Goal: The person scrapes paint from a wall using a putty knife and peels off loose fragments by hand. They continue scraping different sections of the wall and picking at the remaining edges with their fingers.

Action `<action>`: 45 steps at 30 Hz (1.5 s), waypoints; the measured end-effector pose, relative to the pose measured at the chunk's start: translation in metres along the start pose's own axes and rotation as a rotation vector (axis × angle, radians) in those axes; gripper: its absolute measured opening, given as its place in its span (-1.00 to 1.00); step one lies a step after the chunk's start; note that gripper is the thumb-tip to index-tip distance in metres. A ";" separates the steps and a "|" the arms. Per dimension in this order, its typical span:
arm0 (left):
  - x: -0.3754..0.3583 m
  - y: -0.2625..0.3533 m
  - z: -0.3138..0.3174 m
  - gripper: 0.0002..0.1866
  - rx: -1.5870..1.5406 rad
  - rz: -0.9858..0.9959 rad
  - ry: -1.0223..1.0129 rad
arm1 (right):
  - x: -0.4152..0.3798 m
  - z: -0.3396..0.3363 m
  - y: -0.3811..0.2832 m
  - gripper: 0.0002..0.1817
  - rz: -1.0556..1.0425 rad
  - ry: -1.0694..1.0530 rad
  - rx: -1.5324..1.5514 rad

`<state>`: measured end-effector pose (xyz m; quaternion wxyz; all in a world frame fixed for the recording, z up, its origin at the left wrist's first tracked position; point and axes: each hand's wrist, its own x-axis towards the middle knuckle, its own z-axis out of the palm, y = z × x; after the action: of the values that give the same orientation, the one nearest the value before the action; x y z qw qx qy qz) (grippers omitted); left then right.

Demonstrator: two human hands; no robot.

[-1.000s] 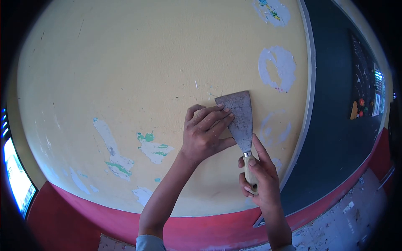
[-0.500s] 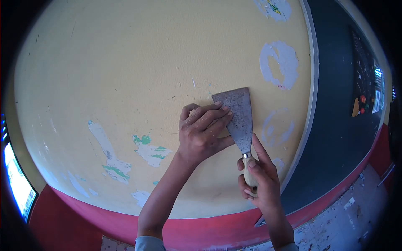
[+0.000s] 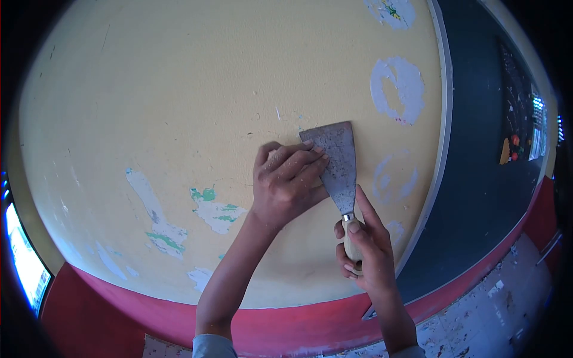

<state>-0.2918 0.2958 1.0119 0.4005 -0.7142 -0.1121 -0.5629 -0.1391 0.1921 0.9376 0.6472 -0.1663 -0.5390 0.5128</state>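
Observation:
A wide paint scraper (image 3: 338, 161) with a grey, speckled blade and a pale wooden handle is pressed against the cream wall (image 3: 179, 89), blade edge up. My right hand (image 3: 373, 253) is wrapped round its handle, the index finger stretched up along the metal neck. My left hand (image 3: 286, 182) has its bent fingertips on the blade's left side; its thumb tip is hidden behind the blade. Fine dust lies on the left fingers. Small scratches and loose flecks mark the paint just above the blade edge.
Peeled patches (image 3: 399, 89) with white and green underlayers dot the wall. A dark green board (image 3: 471, 179) with a pale frame (image 3: 446, 89) stands at the right. Below runs a red wall band (image 3: 274, 325); paint chips litter the floor (image 3: 477, 325). A bright window (image 3: 24, 256) is at far left.
The scraper and both hands have shifted slightly up and to the left along the wall. Both hands keep the same hold.

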 end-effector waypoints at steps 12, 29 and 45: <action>-0.003 0.013 -0.005 -0.61 -0.022 0.015 -0.002 | -0.009 0.005 0.000 -0.36 0.014 0.017 -0.039; -0.015 0.012 -0.002 -0.63 -0.025 0.055 -0.077 | -0.017 -0.006 0.015 -0.33 0.011 0.038 0.016; 0.007 0.016 0.016 -0.61 -0.032 -0.054 -0.003 | 0.000 -0.004 -0.005 -0.37 -0.056 0.117 -0.078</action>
<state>-0.2680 0.2945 1.0108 0.3736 -0.7182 -0.1230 -0.5740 -0.1334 0.1915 0.9399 0.6848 -0.2057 -0.5242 0.4626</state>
